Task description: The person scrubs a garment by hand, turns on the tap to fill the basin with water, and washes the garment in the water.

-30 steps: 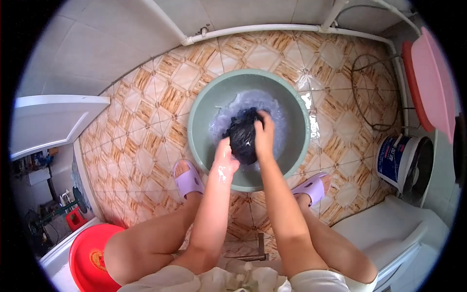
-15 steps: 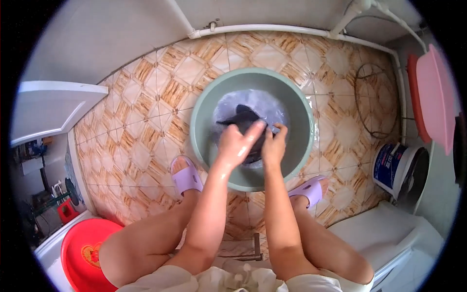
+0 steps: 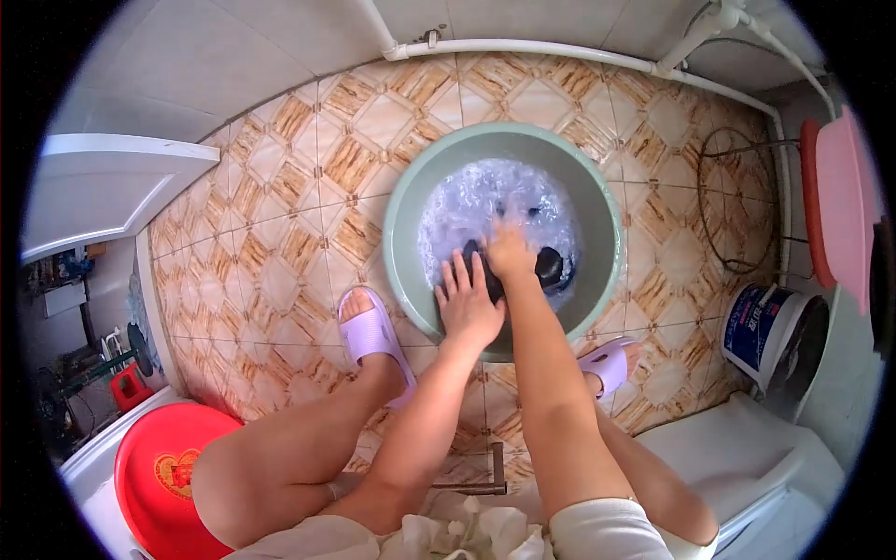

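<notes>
A round grey-green basin (image 3: 597,243) stands on the floor, with cloudy, sudsy water (image 3: 485,191) in it. Black cloth (image 3: 551,266) lies partly under the water, its folds showing beside and beneath my hands. My left hand (image 3: 469,308) rests with spread fingers on the cloth near the basin's front side. Just right of it, my right hand (image 3: 511,254) dips into the water against the cloth. Its fingertips are blurred and partly under the suds, so its grip is hidden.
Tiled floor (image 3: 280,224) surrounds the basin, with my purple slippers (image 3: 371,327) on either side. A red basin (image 3: 140,485) is at lower left. A white-and-blue bucket (image 3: 761,327) lies tipped at right, below a pink basin (image 3: 845,205). White pipes (image 3: 523,47) run along the wall.
The black cloth, lifted between both hands before, is now lower in the water. My left hand has opened flat; my right hand has pushed down into the suds. The water is more stirred.
</notes>
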Demonstrator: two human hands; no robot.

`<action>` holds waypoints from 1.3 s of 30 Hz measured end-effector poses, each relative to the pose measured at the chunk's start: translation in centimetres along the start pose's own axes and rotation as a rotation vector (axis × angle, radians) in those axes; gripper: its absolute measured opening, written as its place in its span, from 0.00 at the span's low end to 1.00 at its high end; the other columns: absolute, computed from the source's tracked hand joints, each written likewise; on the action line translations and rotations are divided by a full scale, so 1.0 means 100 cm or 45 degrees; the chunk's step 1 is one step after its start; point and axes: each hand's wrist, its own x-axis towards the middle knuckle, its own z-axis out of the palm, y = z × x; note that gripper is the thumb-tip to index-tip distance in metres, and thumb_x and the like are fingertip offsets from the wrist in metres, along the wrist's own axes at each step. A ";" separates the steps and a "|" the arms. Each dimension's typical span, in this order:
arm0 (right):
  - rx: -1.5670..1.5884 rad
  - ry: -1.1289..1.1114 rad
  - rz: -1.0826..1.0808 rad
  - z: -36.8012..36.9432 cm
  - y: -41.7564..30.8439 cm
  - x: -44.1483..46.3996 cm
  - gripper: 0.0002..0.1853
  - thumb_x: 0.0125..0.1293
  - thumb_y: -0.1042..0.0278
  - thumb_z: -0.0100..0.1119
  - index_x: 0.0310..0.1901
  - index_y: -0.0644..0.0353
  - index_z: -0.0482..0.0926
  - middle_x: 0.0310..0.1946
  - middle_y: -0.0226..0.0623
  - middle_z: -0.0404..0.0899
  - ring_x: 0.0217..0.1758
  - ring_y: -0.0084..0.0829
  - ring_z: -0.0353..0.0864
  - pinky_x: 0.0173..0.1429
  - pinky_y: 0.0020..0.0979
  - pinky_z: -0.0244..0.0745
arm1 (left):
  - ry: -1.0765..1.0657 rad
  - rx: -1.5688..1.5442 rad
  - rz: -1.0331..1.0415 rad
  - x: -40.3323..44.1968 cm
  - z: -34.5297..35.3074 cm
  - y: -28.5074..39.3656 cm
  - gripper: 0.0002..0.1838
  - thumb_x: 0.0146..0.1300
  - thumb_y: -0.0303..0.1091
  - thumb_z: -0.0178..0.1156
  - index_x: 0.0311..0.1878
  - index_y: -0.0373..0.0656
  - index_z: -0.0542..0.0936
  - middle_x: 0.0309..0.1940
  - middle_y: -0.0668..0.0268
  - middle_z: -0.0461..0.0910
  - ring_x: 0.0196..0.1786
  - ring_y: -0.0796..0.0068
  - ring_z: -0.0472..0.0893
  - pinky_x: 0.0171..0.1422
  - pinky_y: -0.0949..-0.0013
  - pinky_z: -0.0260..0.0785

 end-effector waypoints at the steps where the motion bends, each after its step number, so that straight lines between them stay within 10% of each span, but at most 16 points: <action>1: 0.047 0.149 -0.059 -0.010 -0.009 0.003 0.25 0.61 0.47 0.51 0.56 0.51 0.72 0.64 0.41 0.61 0.64 0.46 0.63 0.61 0.51 0.62 | -0.003 -0.011 0.003 -0.001 0.001 0.003 0.45 0.56 0.43 0.59 0.71 0.43 0.45 0.72 0.50 0.36 0.74 0.49 0.40 0.72 0.46 0.40; 3: 0.007 0.270 0.144 -0.046 -0.024 0.001 0.22 0.62 0.51 0.50 0.55 0.50 0.72 0.60 0.43 0.67 0.58 0.44 0.70 0.59 0.47 0.65 | 0.065 -0.004 0.014 0.002 0.008 0.002 0.41 0.57 0.41 0.58 0.70 0.41 0.49 0.71 0.48 0.43 0.72 0.49 0.46 0.72 0.51 0.45; 7: 0.350 0.097 0.344 -0.098 -0.019 0.000 0.25 0.63 0.49 0.50 0.61 0.43 0.67 0.62 0.43 0.64 0.58 0.49 0.70 0.57 0.49 0.65 | 0.496 -1.791 -0.484 0.022 0.020 -0.006 0.33 0.60 0.47 0.51 0.65 0.41 0.60 0.66 0.55 0.58 0.65 0.56 0.62 0.68 0.56 0.52; 9: -0.014 0.380 0.383 -0.075 -0.023 -0.016 0.30 0.61 0.45 0.52 0.64 0.41 0.64 0.60 0.50 0.64 0.55 0.54 0.70 0.56 0.50 0.66 | -0.004 -2.098 -0.996 0.020 -0.007 -0.002 0.33 0.61 0.58 0.46 0.64 0.47 0.63 0.65 0.59 0.61 0.66 0.58 0.63 0.66 0.44 0.51; 11: 0.252 0.186 0.465 -0.081 -0.048 -0.036 0.36 0.56 0.39 0.55 0.66 0.38 0.60 0.61 0.56 0.60 0.56 0.57 0.69 0.57 0.52 0.66 | -0.360 -2.515 -0.890 0.031 -0.005 -0.012 0.35 0.59 0.65 0.43 0.63 0.52 0.65 0.63 0.62 0.65 0.65 0.60 0.64 0.63 0.34 0.48; 13: 0.574 -0.051 0.592 -0.077 -0.059 -0.047 0.37 0.52 0.41 0.59 0.60 0.55 0.69 0.47 0.60 0.75 0.52 0.54 0.75 0.56 0.44 0.68 | -0.304 -2.726 -0.707 0.044 -0.006 -0.015 0.32 0.58 0.66 0.48 0.54 0.50 0.73 0.49 0.64 0.77 0.53 0.63 0.75 0.59 0.51 0.65; 15: 0.997 0.088 0.557 -0.091 -0.081 -0.066 0.26 0.54 0.50 0.62 0.41 0.70 0.79 0.31 0.57 0.80 0.38 0.50 0.81 0.44 0.39 0.72 | -0.378 -2.725 -0.524 0.048 -0.025 -0.026 0.31 0.56 0.65 0.52 0.48 0.48 0.77 0.42 0.64 0.80 0.45 0.65 0.79 0.53 0.61 0.70; 19: 0.860 0.314 0.294 -0.133 -0.138 -0.093 0.20 0.54 0.52 0.62 0.29 0.66 0.77 0.23 0.53 0.78 0.27 0.52 0.79 0.33 0.42 0.72 | -0.678 -2.807 0.009 0.061 -0.027 -0.051 0.19 0.66 0.48 0.48 0.46 0.43 0.78 0.40 0.62 0.80 0.39 0.66 0.79 0.47 0.62 0.73; 23: 0.801 0.443 -0.026 -0.140 -0.161 -0.099 0.18 0.51 0.54 0.63 0.23 0.63 0.74 0.20 0.49 0.76 0.25 0.47 0.79 0.31 0.40 0.73 | -0.293 -2.794 -0.124 0.012 -0.090 -0.006 0.16 0.68 0.41 0.46 0.47 0.41 0.76 0.41 0.62 0.79 0.39 0.67 0.79 0.46 0.63 0.73; 28: 0.452 0.645 0.342 -0.115 -0.095 -0.049 0.24 0.54 0.43 0.55 0.24 0.61 0.77 0.20 0.49 0.78 0.23 0.48 0.79 0.29 0.45 0.73 | -0.453 -2.810 -0.107 0.079 0.031 -0.055 0.14 0.67 0.34 0.45 0.49 0.37 0.73 0.42 0.60 0.78 0.40 0.68 0.79 0.46 0.65 0.74; 30: 0.328 0.651 0.404 -0.103 -0.061 -0.036 0.25 0.58 0.41 0.51 0.24 0.59 0.77 0.19 0.49 0.77 0.24 0.53 0.78 0.30 0.47 0.73 | -0.084 -2.399 -0.405 0.050 -0.006 -0.013 0.15 0.64 0.33 0.47 0.49 0.34 0.73 0.39 0.60 0.78 0.39 0.69 0.79 0.45 0.67 0.73; 35: 0.256 0.521 0.661 -0.105 -0.013 -0.024 0.21 0.59 0.54 0.55 0.48 0.60 0.72 0.48 0.53 0.73 0.51 0.50 0.73 0.49 0.45 0.71 | 0.529 -1.859 -0.385 0.022 -0.049 0.010 0.23 0.61 0.42 0.50 0.56 0.38 0.70 0.49 0.61 0.72 0.54 0.68 0.71 0.58 0.68 0.61; 39: -0.018 0.652 0.489 -0.118 -0.036 -0.033 0.28 0.55 0.60 0.59 0.59 0.51 0.68 0.64 0.47 0.59 0.68 0.47 0.55 0.62 0.60 0.54 | 0.308 -1.801 -0.592 0.021 -0.070 0.005 0.32 0.62 0.48 0.47 0.67 0.46 0.59 0.62 0.58 0.62 0.64 0.64 0.62 0.65 0.67 0.53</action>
